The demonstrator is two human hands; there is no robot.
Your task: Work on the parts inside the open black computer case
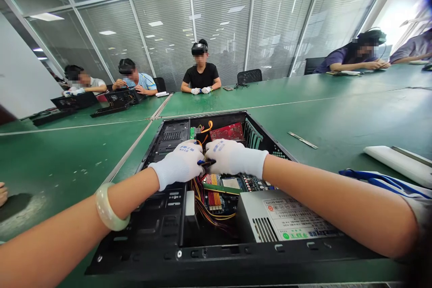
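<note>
A: Where do the two hands stand?

B: Both are gloved in white and meet over the middle of the open computer case (216,252), which lies flat on the green tabletop (337,117). The left hand (178,164) and the right hand (232,157) are closed, fingertips together, on a small dark tool or part with a blue end (206,162); which hand bears it cannot be told.

A: And what is under them?

B: The motherboard (236,183), with a green memory stick (221,188) lying just below the hands, a bundle of yellow and red wires (202,198) to its left, and a red expansion card (227,132) further back. The grey power supply (286,220) sits near the case's front right corner.

A: What step does that look like?

B: Seemingly fine work on a fitting near the memory slot. The next move probably calls for steady fingertip pressure and keeping the wires out of the way.

A: Anything else about?

B: A thin metal strip (303,140) and a white panel (398,162) lie on the tabletop to the right. Other people (201,74) sit across it, well apart.
</note>
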